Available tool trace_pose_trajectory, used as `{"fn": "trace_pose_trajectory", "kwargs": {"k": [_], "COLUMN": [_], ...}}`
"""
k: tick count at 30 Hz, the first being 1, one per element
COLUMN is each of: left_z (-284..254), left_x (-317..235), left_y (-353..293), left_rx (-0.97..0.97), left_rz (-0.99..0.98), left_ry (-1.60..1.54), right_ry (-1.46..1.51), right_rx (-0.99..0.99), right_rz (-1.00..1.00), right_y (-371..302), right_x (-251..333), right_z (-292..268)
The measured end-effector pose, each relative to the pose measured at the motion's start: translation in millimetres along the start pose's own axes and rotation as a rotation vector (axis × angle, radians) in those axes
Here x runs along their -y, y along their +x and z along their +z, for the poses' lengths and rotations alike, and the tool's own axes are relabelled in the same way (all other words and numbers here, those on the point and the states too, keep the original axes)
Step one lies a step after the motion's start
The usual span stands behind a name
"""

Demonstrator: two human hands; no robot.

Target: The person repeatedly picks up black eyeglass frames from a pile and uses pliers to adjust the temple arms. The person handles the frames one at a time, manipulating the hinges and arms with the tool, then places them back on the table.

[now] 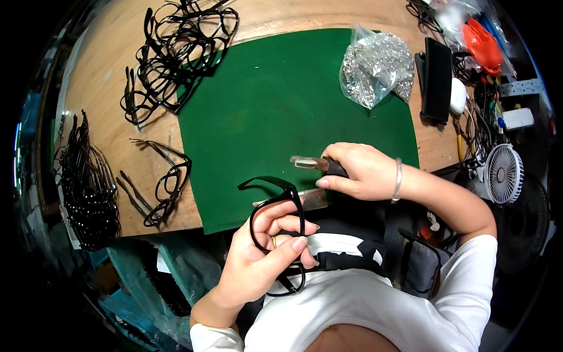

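My left hand [265,253] is closed round the bridge area of a black eyeglass frame [255,226], held upright at the near edge of the green mat [258,129]. One temple arm of the frame reaches out to the left over the mat. My right hand [358,170], with a silver bangle at its wrist, grips dark-handled pliers [311,163]. The pliers' metal jaws point left, apart from the eyeglass frame. Below the jaws, a small metal plate [314,199] lies at the mat's front edge, partly hidden by the left hand and frame.
A tangled heap of black eyeglass frames [176,56] lies at the far left. Two or so more frames [167,185] and a bundle of black temple arms [88,188] sit nearer. Clear bags of small silvery parts [375,64], a black phone-like case [436,79] and a white fan [504,174] are at right.
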State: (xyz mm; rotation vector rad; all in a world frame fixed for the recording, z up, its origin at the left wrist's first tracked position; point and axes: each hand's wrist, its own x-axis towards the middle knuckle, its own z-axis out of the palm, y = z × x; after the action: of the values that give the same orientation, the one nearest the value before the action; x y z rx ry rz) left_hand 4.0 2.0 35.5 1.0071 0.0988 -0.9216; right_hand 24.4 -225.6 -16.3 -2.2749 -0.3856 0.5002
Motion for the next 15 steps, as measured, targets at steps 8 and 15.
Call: {"fn": "trace_pose_trajectory", "kwargs": {"k": [8,15], "left_z": [-35.5,-102.4], "left_x": [-8.6,-31.2], "left_y": [3.8,-1.9], "left_rx": [-0.408,-0.580], "left_rz": [0.288,0.430], "left_ry": [0.584,1.186], "right_ry": [0.028,0.007], "right_rx": [0.007,-0.005], "right_rz": [0.078,0.052], "right_y": [3.9,1.4], "right_x": [7.0,5.8], "right_z": [1.2,4.7]}}
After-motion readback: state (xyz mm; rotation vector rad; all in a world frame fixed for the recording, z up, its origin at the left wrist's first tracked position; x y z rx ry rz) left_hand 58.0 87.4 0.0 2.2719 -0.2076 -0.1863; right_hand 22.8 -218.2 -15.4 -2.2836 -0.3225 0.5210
